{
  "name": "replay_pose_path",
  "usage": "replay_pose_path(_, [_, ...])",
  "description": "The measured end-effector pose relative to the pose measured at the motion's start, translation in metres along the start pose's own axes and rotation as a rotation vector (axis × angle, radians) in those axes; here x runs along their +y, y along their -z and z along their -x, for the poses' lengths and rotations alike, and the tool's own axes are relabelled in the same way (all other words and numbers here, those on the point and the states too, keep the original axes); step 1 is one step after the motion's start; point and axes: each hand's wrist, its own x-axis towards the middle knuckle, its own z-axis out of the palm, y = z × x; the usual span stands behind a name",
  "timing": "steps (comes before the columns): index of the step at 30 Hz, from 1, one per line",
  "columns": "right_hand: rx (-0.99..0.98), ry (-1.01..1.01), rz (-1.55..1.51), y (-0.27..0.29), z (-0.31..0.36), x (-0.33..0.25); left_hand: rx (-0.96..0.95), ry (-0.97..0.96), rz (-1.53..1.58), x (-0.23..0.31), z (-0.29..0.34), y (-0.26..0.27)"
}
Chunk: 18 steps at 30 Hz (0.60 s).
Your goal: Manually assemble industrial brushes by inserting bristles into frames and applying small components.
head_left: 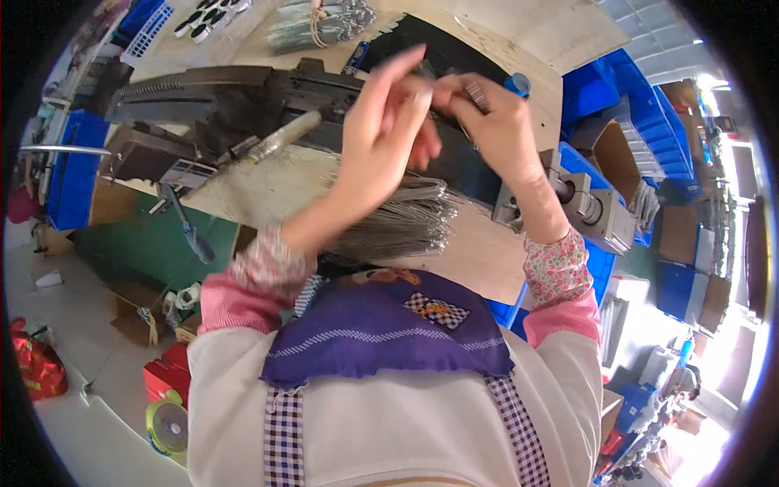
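Note:
My left hand [385, 134] is raised over the metal machine bed, its fingers smeared by motion; whether it holds anything cannot be made out. Close beside it, my right hand [495, 122] has its fingers curled together near the left fingertips. A small ridged silvery piece [477, 97] shows at the right fingers, too small to name. Below both hands, a thick bundle of thin metal wires [414, 215] lies on the wooden bench [479, 252], close to my apron.
A dark machine bed [235, 93] with a grey handle [288, 134] runs across the bench. Another tied wire bundle [324, 23] lies at the back. A metal fixture [592, 211] sticks out at right, near blue bins [649, 122]. A lever [191, 231] juts out at left.

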Motion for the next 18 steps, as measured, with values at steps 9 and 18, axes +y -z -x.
replay_pose_path(9, [-0.111,0.373,0.274,-0.029,-0.014,0.017,0.091,0.541,0.049,-0.028,0.097,0.085])
replay_pose_path(18, [-0.182,0.284,0.201,-0.03,-0.021,0.022,-0.097,0.702,1.059,-0.005,0.035,0.108])
